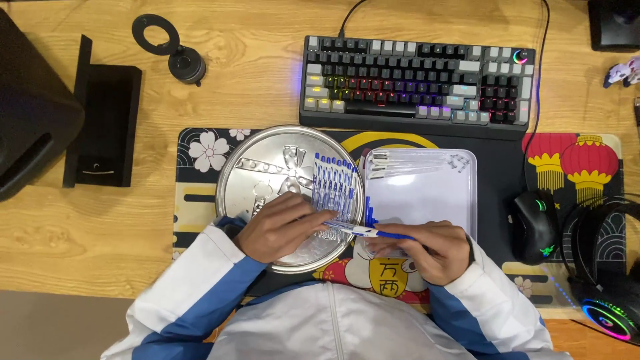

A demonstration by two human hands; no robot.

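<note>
**Two hands sharing one blue pen above a round metal tray**

Head view: the person is sitting at a wooden desk with both hands meeting over a patterned desk mat. The left hand is lying over the near part of a round metal tray, its fingers curled and pinching the clear end of a blue pen. The right hand is closing around the pen's blue end, just in front of a white rectangular tray. The pen is lying nearly level between the two hands, bridging the gap between the trays. A row of matching blue pens is resting side by side on the right part of the round tray, just beyond the left hand. Clear pen parts are lying along the far edge of the white tray. A backlit keyboard is sitting beyond the trays, and a black mouse is sitting to the right.
</note>
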